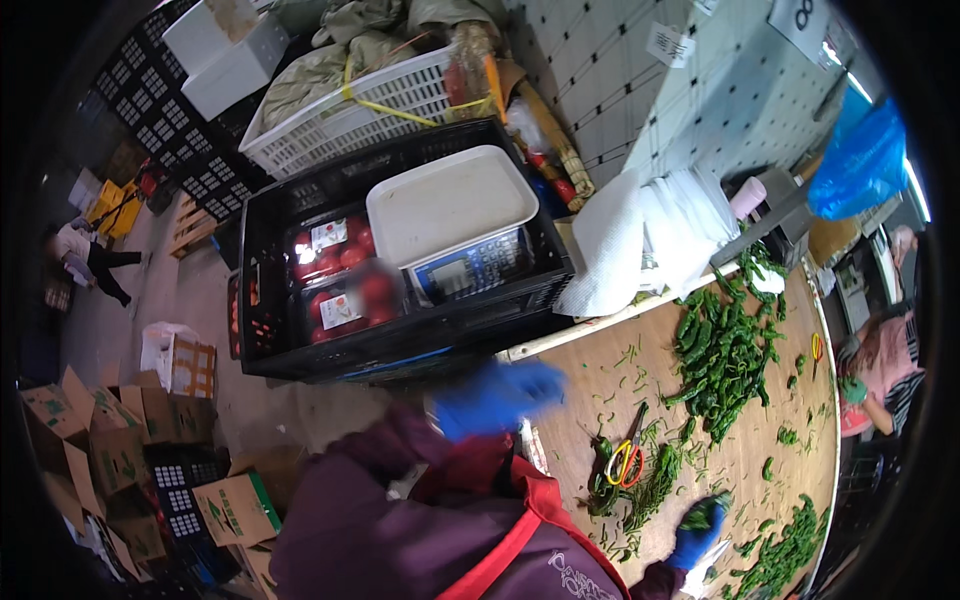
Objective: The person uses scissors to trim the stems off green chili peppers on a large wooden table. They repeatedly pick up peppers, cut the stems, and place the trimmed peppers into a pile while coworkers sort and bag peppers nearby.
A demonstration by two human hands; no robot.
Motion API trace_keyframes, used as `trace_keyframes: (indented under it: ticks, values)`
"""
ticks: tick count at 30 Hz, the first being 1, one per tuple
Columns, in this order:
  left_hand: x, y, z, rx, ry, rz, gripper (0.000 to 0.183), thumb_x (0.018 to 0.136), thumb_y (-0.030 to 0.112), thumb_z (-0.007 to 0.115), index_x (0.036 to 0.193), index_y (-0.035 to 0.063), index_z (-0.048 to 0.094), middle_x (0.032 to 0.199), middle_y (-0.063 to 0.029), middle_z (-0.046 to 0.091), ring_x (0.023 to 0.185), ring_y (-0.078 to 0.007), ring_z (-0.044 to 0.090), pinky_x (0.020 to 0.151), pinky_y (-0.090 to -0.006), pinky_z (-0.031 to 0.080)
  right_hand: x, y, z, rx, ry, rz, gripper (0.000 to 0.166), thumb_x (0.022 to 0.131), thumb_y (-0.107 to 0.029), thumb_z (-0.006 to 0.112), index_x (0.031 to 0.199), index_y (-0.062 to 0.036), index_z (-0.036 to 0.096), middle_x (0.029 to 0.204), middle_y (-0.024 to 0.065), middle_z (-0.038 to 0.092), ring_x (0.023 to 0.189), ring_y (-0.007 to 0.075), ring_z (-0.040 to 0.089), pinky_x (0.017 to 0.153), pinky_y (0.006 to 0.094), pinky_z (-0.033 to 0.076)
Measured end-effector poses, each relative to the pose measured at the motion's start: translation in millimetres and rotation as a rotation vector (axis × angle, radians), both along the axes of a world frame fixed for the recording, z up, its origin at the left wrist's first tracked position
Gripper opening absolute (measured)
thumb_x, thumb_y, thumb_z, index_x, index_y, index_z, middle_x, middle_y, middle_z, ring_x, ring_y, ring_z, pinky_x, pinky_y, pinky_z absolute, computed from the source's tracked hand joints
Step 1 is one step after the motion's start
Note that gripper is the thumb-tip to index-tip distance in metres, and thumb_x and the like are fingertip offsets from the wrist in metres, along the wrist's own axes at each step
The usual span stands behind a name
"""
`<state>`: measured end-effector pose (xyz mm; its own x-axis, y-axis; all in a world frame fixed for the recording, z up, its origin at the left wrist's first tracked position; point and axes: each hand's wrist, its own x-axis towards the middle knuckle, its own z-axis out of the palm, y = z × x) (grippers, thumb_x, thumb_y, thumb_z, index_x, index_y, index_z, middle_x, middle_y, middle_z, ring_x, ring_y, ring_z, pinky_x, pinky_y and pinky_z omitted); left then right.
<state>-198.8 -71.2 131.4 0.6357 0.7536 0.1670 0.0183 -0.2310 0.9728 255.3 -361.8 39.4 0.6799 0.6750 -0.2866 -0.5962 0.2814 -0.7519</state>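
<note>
My left hand (499, 397), in a blue glove, is blurred near the table's left edge; whether it holds anything is unclear. Lower right, my blue-gloved right hand (699, 529) grips a small bunch of green chili peppers (705, 511) above the wooden tabletop (592, 390). A white sheet-like item (709, 570) lies beside that hand. Between my hands, scissors (625, 461) with yellow and red handles rest on some peppers and cut stems. A large heap of green peppers (724, 349) lies farther up the table, and another pile (787, 551) is at the lower right.
A black crate (405, 337) beside the table holds packed tomatoes (337, 251) and a digital scale (472, 266) under a white tray (454, 202). White bags (660, 225) stand at the table's edge. Other scissors (816, 349) lie near a co-worker (885, 375). Cardboard boxes (112, 450) crowd the left.
</note>
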Motion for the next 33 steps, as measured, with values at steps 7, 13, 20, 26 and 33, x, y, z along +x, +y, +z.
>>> trace_keyframes:
  ticks: [7,13,20,26,33]
  values:
    - [-243.9,155.5,12.8,-0.360,-0.273,1.043,0.025,0.092,0.024,0.059,0.107,0.0040,0.061,0.088,-0.0067,0.061,0.081,-0.0159,0.059,0.073,-0.0316,0.051,145.1,-86.5,62.1,-0.641,-0.219,-0.472,0.069,0.085,-0.052,0.058,0.144,-0.0231,0.037,0.142,0.0118,0.043,0.116,0.0298,0.050,0.091,0.0412,0.042]
    - [-289.5,218.2,-97.7,-1.106,-0.486,0.788,0.035,0.096,0.029,0.052,0.119,0.0041,0.056,0.108,-0.0121,0.063,0.101,-0.0256,0.060,0.091,-0.0412,0.050,-19.1,151.0,83.6,-0.355,-0.385,0.159,0.022,0.099,-0.026,0.044,0.101,-0.0074,0.055,0.089,0.0007,0.057,0.078,0.0128,0.054,0.071,0.0281,0.047]
    - [-239.3,198.0,-98.8,-0.950,-0.650,0.539,0.042,0.095,0.022,0.052,0.134,0.0065,0.049,0.132,-0.0124,0.055,0.122,-0.0263,0.052,0.104,-0.0393,0.040,-252.6,350.8,132.9,-0.340,-0.807,0.678,0.031,0.096,-0.015,0.049,0.117,0.0068,0.057,0.103,0.0140,0.065,0.087,0.0194,0.065,0.078,0.0293,0.053]
    - [-241.3,193.4,-131.7,-0.650,-0.212,0.404,0.054,0.087,0.009,0.060,0.138,0.0046,0.042,0.134,-0.0140,0.052,0.122,-0.0254,0.051,0.103,-0.0371,0.041,-339.9,409.7,122.5,-0.272,-0.642,0.861,0.034,0.095,-0.016,0.052,0.120,0.0074,0.055,0.103,0.0134,0.065,0.086,0.0185,0.065,0.078,0.0294,0.053]
    - [-204.4,193.2,-151.3,-0.778,-0.385,0.474,0.053,0.088,0.009,0.060,0.138,0.0035,0.042,0.134,-0.0141,0.052,0.121,-0.0257,0.052,0.102,-0.0370,0.042,-346.1,417.3,124.2,-0.315,-0.555,0.828,0.033,0.095,-0.016,0.053,0.119,0.0062,0.055,0.102,0.0141,0.066,0.086,0.0202,0.066,0.078,0.0305,0.053]
